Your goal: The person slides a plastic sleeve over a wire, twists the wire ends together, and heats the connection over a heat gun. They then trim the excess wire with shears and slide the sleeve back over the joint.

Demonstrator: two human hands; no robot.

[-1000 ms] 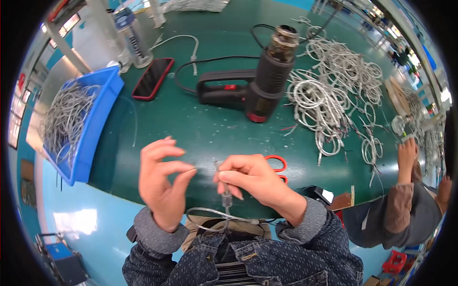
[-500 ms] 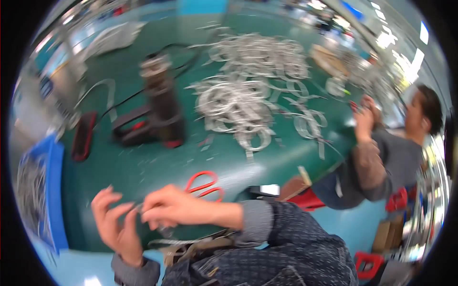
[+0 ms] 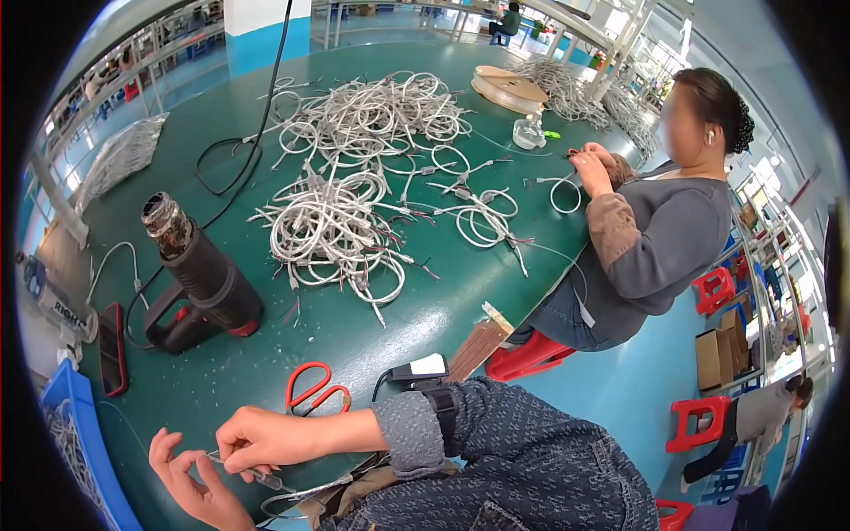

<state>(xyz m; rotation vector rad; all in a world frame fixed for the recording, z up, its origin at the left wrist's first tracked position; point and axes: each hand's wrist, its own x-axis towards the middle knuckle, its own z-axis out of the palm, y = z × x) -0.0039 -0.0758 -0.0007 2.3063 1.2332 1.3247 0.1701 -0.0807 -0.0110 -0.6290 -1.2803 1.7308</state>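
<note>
Pinching a thin grey wire point(image 3: 252, 475) between them, both hands sit low at the near edge of the green table point(image 3: 372, 327). The right hand point(image 3: 261, 440) has its grip closed tight on the wire, fingers curled down over it. The left hand point(image 3: 190, 482) is half open, palm up, and its fingertips touch the wire's end — I cannot tell if they really squeeze it. The wire runs on toward the lap in a loose loop.

Just past the right hand lie red scissors point(image 3: 314, 389). Farther off, to the left, a black heat gun point(image 3: 199, 279) rests on its side, with a dark phone point(image 3: 112, 348) near it. A blue bin point(image 3: 84, 451) sits at the left edge. A big pile of grey wire loops point(image 3: 341, 221) fills the middle of the table — and another person point(image 3: 651, 239) sits at the right, with hands on a wire.
</note>
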